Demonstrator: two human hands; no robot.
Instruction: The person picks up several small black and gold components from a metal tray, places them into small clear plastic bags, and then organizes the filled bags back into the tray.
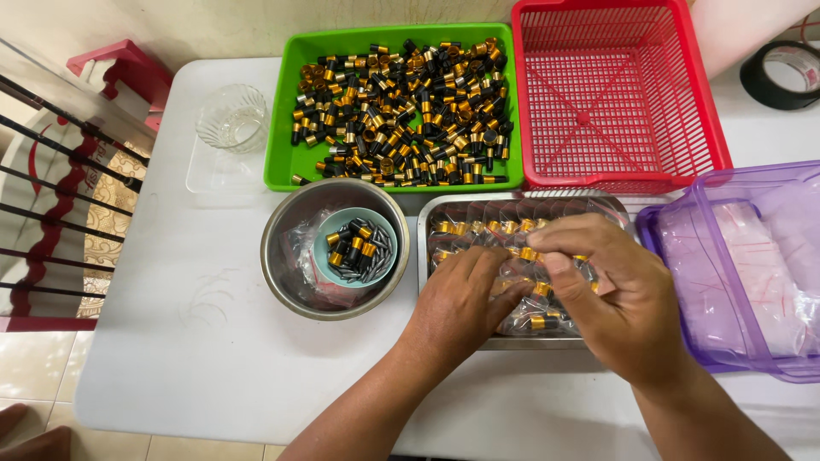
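Both my hands are over a rectangular steel tray (pixel 424 230) filled with small clear bags of black-and-gold cylindrical parts (pixel 461 227). My left hand (pixel 461 300) rests palm down on the bags, fingers curled. My right hand (pixel 611 290) hovers above the tray's right half, its fingertips pinching at a clear bag with a gold part (pixel 531 254). Left of the tray, a round steel bowl (pixel 286 256) holds a small teal cup (pixel 323 248) of the same parts and some plastic.
A green tray (pixel 282 128) heaped with black-and-gold parts sits at the back, a red mesh basket (pixel 615 102) beside it. A purple bin (pixel 683 282) of clear bags is at right. A glass cup (pixel 232 118) stands back left, a tape roll (pixel 781 75) far right. The white table (pixel 196 324) ends at left.
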